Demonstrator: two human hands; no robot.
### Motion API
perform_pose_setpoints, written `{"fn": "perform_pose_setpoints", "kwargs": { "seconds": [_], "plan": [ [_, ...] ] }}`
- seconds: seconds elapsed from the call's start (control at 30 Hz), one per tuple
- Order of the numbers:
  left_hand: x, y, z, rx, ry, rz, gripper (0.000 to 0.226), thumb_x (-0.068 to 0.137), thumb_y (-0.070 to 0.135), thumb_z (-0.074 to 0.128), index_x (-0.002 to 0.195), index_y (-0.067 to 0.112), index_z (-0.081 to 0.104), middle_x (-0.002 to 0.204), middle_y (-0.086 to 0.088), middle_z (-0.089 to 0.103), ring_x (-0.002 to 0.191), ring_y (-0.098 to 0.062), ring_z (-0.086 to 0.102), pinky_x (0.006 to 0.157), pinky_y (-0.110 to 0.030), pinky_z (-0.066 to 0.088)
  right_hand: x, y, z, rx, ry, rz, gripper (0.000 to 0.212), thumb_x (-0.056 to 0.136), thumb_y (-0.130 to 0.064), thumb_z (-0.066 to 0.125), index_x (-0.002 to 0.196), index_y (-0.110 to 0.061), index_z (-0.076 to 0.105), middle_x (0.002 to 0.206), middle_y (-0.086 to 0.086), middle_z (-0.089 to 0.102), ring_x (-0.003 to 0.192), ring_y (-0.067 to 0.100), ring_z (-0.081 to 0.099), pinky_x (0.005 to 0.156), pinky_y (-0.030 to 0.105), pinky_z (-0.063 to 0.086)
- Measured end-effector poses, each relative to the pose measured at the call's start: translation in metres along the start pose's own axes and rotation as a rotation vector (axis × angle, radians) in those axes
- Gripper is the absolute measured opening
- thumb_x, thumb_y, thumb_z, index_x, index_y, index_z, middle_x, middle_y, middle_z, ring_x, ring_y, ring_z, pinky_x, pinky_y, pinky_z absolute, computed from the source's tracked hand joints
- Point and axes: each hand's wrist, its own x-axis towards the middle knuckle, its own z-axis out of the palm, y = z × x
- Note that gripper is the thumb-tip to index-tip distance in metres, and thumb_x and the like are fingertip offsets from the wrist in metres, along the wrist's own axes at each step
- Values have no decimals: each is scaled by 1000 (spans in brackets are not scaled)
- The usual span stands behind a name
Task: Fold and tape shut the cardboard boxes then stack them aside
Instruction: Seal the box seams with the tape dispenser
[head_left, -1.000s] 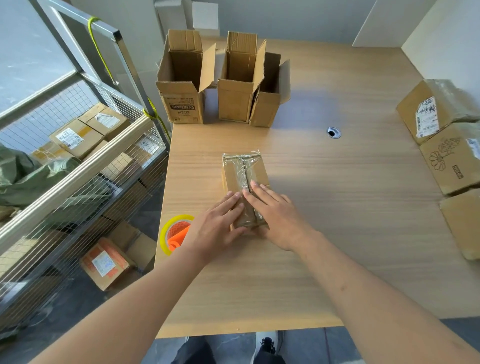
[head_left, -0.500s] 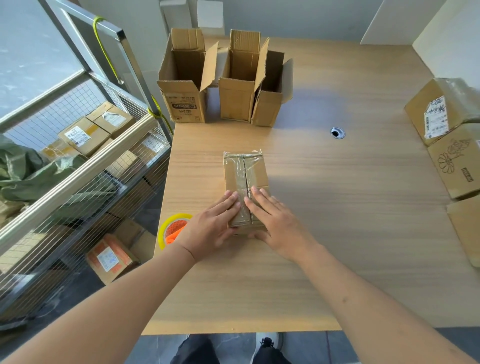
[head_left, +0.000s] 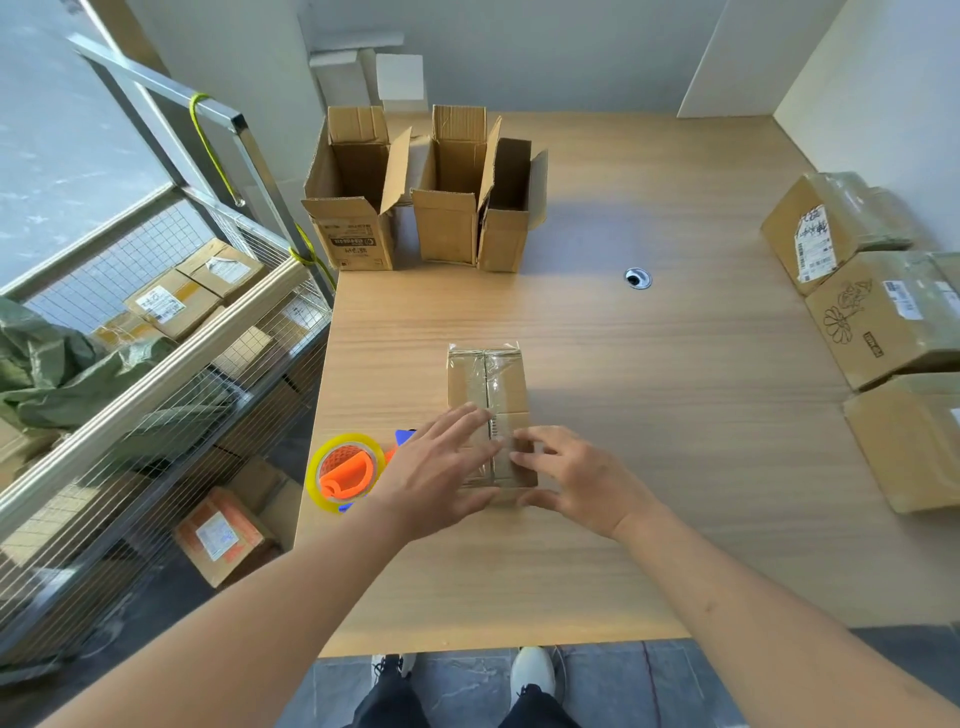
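Head view. Taped cardboard box (head_left: 488, 395) lying flat on the wooden table (head_left: 649, 467), near the table's left-centre, clear tape along its top seam. Left hand (head_left: 441, 470) flat on the box's near left part, fingers spread and straight, pressing down. Right hand (head_left: 574, 475) at the box's near right corner, fingers loosely bent over the top, thumb against the near end; somewhat blurred, so cannot tell how firm the hold is. Tape dispenser (head_left: 347, 472), yellow roll on an orange and blue holder, just left of the left hand at the table's left edge. Three open boxes (head_left: 426, 208) standing upright at the far left, flaps up. Closed boxes (head_left: 878, 322) along the right edge. Wire rack (head_left: 156, 364) with parcels beyond the table's left side.
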Motion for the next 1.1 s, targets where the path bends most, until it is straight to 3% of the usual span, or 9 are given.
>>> {"fn": "perform_pose_setpoints", "kwargs": {
  "seconds": [0.1, 0.2, 0.37, 0.43, 0.57, 0.63, 0.73, 0.87, 1.1],
  "plan": [
    [6, 7, 9, -79, -40, 11, 52, 90, 48, 74, 133, 19, 67, 157, -5, 47, 148, -26, 41, 115, -43, 43, -6, 7, 2, -5, 53, -22, 41, 82, -36, 84, 117, -17, 74, 126, 4, 59, 113, 20, 57, 76, 40, 62],
    [4, 6, 22, -115, -45, 3, 45, 93, 42, 70, 130, 17, 71, 152, -7, 54, 141, -28, 50, 108, -49, 50, -6, 9, 6, -38, 92, -43, 31, 81, -23, 86, 108, -15, 73, 108, 1, 57, 97, 21, 57, 67, 40, 59],
    [-5, 4, 38, -167, 37, 19, 44, 99, 40, 56, 129, 11, 71, 152, -8, 53, 143, -29, 47, 116, -48, 42, -10, 7, 22, -94, 189, -89, 23, 96, -26, 59, 110, -14, 71, 95, 2, 56, 84, 23, 55, 60, 36, 55],
    [-8, 4, 42, -173, 30, 22, 44, 102, 37, 53, 134, 10, 67, 157, -8, 47, 148, -28, 39, 121, -46, 34, -16, 5, 30, -47, 249, -3, 25, 91, -21, 70, 114, -12, 74, 89, 3, 60, 76, 23, 59, 60, 34, 55],
    [-11, 0, 38, -186, -47, 44, 46, 106, 30, 45, 147, 12, 55, 165, -6, 34, 155, -25, 25, 127, -41, 19, -20, -11, 36, 194, 308, 329, 54, 67, -12, 92, 119, -8, 75, 84, 4, 75, 69, 19, 72, 64, 32, 59],
    [-11, -2, 33, -179, -103, 58, 49, 105, 28, 40, 150, 12, 51, 167, -6, 30, 156, -25, 22, 127, -41, 18, -18, -22, 35, 342, 362, 508, 49, 66, -9, 94, 112, -8, 79, 89, 6, 79, 76, 11, 74, 77, 25, 58],
    [-10, -1, 29, -172, -134, 50, 51, 104, 28, 38, 151, 12, 49, 167, -6, 28, 156, -26, 21, 126, -42, 19, -17, -30, 35, 395, 361, 647, 42, 69, -8, 93, 109, -11, 80, 95, 3, 79, 85, 8, 75, 82, 12, 53],
    [-11, 3, 28, -207, -155, 16, 53, 101, 13, 54, 153, 13, 46, 168, -5, 24, 157, -24, 16, 127, -42, 18, -15, -28, 35, 227, 238, 593, 34, 74, -10, 88, 105, -20, 78, 95, 3, 79, 87, 25, 76, 76, 40, 60],
    [-8, -7, 19, -202, -218, 68, 66, 97, -3, 51, 159, 15, 36, 171, -2, 14, 159, -20, 6, 128, -32, 6, -9, -35, 27, 12, 141, 661, 18, 85, -25, 79, 102, -23, 73, 93, 3, 77, 93, 34, 70, 71, 41, 56]
  ]
}}
